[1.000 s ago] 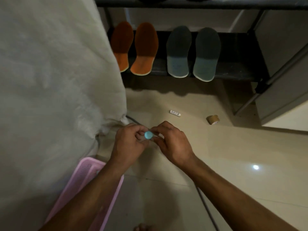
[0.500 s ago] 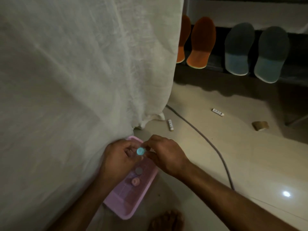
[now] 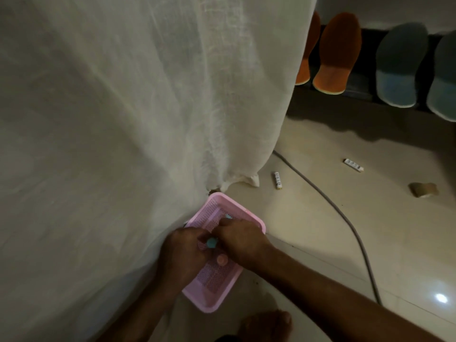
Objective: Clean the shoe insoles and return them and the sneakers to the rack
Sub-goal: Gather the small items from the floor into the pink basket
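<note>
Two orange insoles (image 3: 336,54) and two grey-blue insoles (image 3: 398,67) lean on the dark rack shelf (image 3: 357,93) at the top right. My left hand (image 3: 182,255) and my right hand (image 3: 240,240) meet over a pink mesh basket (image 3: 209,292) on the floor. Between their fingertips they pinch a small light-blue round cap-like piece (image 3: 211,242). A small pink round piece (image 3: 222,259) lies in the basket just below my hands. No sneakers are in view.
A white curtain (image 3: 123,119) fills the left and covers part of the leftmost orange insole. A grey cable (image 3: 345,218) runs across the tiled floor. Two batteries (image 3: 277,180) (image 3: 353,165) and a tape roll (image 3: 423,190) lie nearby. My bare foot (image 3: 266,322) is at the bottom.
The view swung left and down. My hands carried the light-blue piece from over bare floor down over the pink basket; the curtain now fills more of the view.
</note>
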